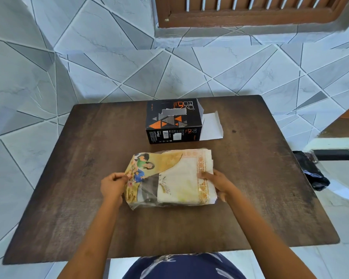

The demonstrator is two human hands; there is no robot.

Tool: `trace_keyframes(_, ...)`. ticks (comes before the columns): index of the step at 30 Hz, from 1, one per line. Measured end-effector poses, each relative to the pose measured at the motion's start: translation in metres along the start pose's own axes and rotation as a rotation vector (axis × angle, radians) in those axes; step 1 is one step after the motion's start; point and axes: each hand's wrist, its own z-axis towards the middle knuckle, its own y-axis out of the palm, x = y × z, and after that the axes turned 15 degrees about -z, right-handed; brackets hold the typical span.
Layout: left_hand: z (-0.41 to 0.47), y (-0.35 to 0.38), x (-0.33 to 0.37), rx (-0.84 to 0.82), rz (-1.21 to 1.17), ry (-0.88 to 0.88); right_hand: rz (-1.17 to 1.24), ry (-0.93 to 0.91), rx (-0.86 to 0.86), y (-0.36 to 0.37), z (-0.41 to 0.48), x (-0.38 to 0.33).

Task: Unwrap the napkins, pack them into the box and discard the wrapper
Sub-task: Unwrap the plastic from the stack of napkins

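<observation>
You are looking down at a dark wooden table [79, 178] standing on a pale tiled floor with a grey line pattern. Near the middle of the table, just ahead of you, lies the stack of cream napkins [181, 178] with an orange patterned border. They are in their plastic wrapper [143, 178], which has a printed yellow picture on its left part.

Your left hand [112, 185], at 9 o'clock of the pack, has its fingers curled and pinches the wrapper's left edge. Your right hand [218, 183], at 3 o'clock, grips the right end of the napkins, fingers on top and thumb at the near corner. Whether the wrapper is open at that end cannot be told.

At 12 o'clock from the pack, close but apart from it, a black box [173, 121] with orange triangles lies on its side. Its white flap [211, 127] is folded open at 3 o'clock, flat on the table.

Off the table's edge at 3 o'clock sits a crumpled black bag [312, 174].
</observation>
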Motion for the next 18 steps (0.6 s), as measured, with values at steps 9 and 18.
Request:
trace_keyframes(9, -0.023, 0.017, 0.002, -0.337, 0.851, 0.672, 0.061, -0.039, 0.041, -0.004, 0.000, -0.008)
trace_keyframes(18, -0.006, 0.007, -0.045, -0.575, 1.257, 0.468, 0.035, -0.122, 0.132, -0.037, -0.024, -0.017)
